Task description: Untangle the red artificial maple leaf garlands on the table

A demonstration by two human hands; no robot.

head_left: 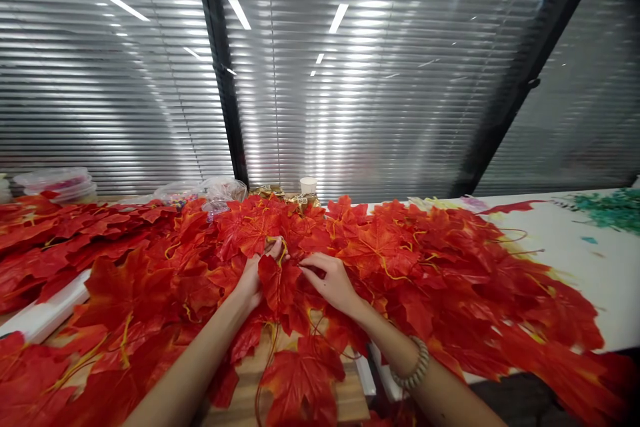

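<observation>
A red artificial maple leaf (278, 288) with a yellow stem is gripped in my left hand (253, 280), its fingers closed near the stem end and partly hidden by the leaf. Just to the right, my right hand (332, 279) has thumb and forefinger pinched together close to the leaf's edge. Whatever lies between those fingertips is too small to make out. Heaped red maple leaves (380, 250) with yellow stems surround both hands. Below them, another large red leaf (305, 380) hangs over the wooden tabletop (245, 380), with a thin brown cord (260, 390) beside it.
Clear plastic tubs (57, 183) stand at the back left, near a clear bag (225, 188). Gold wrappers (267, 191) and a white paper cup (309, 185) are behind the heap. Green pieces (613, 208) lie on the white table (585, 267) at right. Blinds cover the windows.
</observation>
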